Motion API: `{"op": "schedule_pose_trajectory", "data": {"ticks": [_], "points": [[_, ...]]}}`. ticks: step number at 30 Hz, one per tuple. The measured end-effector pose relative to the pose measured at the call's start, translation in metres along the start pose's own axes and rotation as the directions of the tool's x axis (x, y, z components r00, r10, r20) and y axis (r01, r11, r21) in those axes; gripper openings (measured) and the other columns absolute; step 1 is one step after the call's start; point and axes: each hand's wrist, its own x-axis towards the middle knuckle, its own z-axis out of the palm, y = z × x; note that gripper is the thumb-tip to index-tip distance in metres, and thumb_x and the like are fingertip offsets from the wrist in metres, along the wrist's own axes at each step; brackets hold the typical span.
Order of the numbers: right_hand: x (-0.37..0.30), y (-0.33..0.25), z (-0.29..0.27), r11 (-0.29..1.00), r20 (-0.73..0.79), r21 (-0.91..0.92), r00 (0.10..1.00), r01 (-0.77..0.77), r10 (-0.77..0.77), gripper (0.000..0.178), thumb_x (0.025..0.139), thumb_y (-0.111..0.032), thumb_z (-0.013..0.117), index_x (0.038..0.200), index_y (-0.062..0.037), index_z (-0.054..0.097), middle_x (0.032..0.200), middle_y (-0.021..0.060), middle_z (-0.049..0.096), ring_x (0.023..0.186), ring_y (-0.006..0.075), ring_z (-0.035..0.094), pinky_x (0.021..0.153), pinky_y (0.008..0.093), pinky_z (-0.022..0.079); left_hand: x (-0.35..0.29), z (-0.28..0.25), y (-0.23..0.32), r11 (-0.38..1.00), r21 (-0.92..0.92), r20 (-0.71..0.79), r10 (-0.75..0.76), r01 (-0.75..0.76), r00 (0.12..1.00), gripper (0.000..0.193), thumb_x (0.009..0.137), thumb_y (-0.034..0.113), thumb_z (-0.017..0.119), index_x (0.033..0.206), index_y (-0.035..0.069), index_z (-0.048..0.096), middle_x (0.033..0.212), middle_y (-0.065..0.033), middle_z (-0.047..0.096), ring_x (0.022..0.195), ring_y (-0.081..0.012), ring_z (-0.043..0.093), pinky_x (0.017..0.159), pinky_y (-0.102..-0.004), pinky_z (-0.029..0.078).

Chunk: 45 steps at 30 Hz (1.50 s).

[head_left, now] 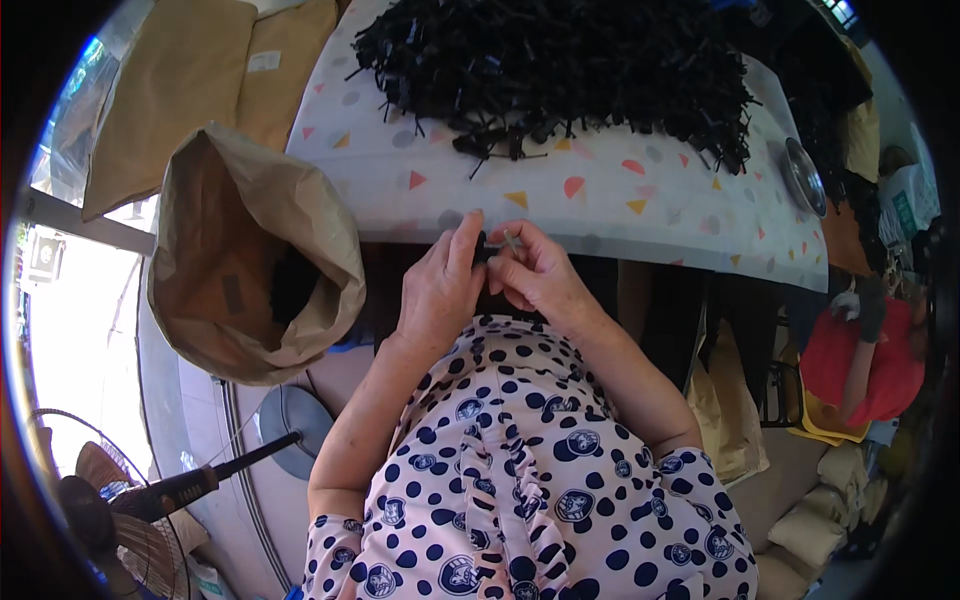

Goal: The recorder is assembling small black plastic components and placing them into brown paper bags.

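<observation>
Two bare hands are working close together, just off the near edge of the bench (345, 205). The left grip (440, 285) is closing its fingers round a small black piece (481, 248), one finger pointing up; the back of the hand is hiding much of the hold. The right grip (538, 272) is meeting it from the right, thumb and fingers bent into a narrow pinch on a thin pale item (512, 241), too small to identify. The black piece is sitting in the space between both grips, next to the right fingertips.

Beyond the grips, a broad heap of black pieces (560, 75) is spreading over the bench, loose ones straggling toward the hands. The bench is wearing a pale cloth with coloured shapes. Far right of the right grip, a round metal dish (804, 178) is resting near the bench's side edge.

Left of the left grip, an open brown paper bag (335, 215) is standing with dark contents (296, 285) showing inside. Farther up-left, flat brown sacks (185, 95) are lying. Down-left, a fan (155, 500) is standing. Well off to the right of the right grip, a co-worker in red (840, 350) is showing at the rim.
</observation>
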Motion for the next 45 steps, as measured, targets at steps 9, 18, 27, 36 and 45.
{"op": "schedule_pose_trajectory", "data": {"ticks": [9, 18, 27, 36, 45], "points": [[0.001, 0.015, 0.000, 1.000, -0.015, -0.006, 1.000, 0.024, -0.024, 0.028, 0.096, -0.023, 0.055, 0.116, -0.0051, 0.049, 0.069, 0.0004, 0.054, 0.050, 0.0034, 0.040, 0.043, 0.0167, 0.029, -0.018, 0.007, -0.006, 0.921, -0.254, 0.114, -0.275, 0.295, 0.955, 0.048, 0.079, 0.000, 0.062, 0.123, 0.006, 0.044, 0.081, -0.0120, 0.058, 0.069, -0.0268, 0.062, 0.059, -0.0327, 0.051], [-0.008, 0.023, 0.012, 0.913, 0.019, -0.356, 0.978, 0.201, -0.208, 0.024, 0.101, -0.024, 0.043, 0.100, -0.0012, 0.052, 0.073, 0.0011, 0.052, 0.060, 0.0052, 0.046, 0.054, 0.0193, 0.039, -0.022, 0.001, -0.001, 0.453, -0.723, 0.361, -0.396, 0.522, 0.844, 0.044, 0.087, -0.007, 0.054, 0.126, 0.007, 0.040, 0.084, -0.0019, 0.056, 0.072, -0.0077, 0.058, 0.063, -0.0204, 0.048], [-0.008, 0.023, 0.008, 0.883, 0.030, -0.434, 0.983, 0.178, -0.183, 0.022, 0.100, -0.018, 0.045, 0.104, 0.0023, 0.052, 0.078, 0.0036, 0.056, 0.069, 0.0076, 0.052, 0.063, 0.0223, 0.046, -0.021, 0.004, 0.003, 0.520, -0.675, 0.352, -0.397, 0.524, 0.848, 0.039, 0.084, -0.011, 0.051, 0.118, 0.005, 0.041, 0.083, -0.0029, 0.055, 0.072, -0.0070, 0.058, 0.060, -0.0207, 0.049], [-0.009, 0.023, 0.008, 0.846, -0.018, -0.491, 0.969, 0.207, -0.248, 0.018, 0.098, -0.015, 0.045, 0.103, 0.0007, 0.054, 0.068, 0.0071, 0.054, 0.061, 0.0112, 0.049, 0.058, 0.0255, 0.043, -0.010, 0.002, 0.014, 0.894, -0.288, 0.228, -0.283, 0.343, 0.931, 0.034, 0.079, -0.007, 0.057, 0.108, 0.004, 0.043, 0.062, -0.0067, 0.049, 0.053, -0.0152, 0.053, 0.051, -0.0283, 0.044], [-0.002, 0.045, -0.001, 0.882, -0.070, -0.348, 0.930, 0.317, -0.361, 0.018, 0.097, -0.015, 0.047, 0.103, 0.0001, 0.053, 0.069, 0.0150, 0.055, 0.057, 0.0218, 0.054, 0.056, 0.0319, 0.044, 0.002, 0.006, 0.021, 0.955, -0.115, 0.209, -0.247, 0.274, 0.946, 0.028, 0.081, -0.001, 0.057, 0.106, 0.003, 0.046, 0.081, -0.0185, 0.059, 0.070, -0.0347, 0.062, 0.059, -0.0399, 0.048]]}}
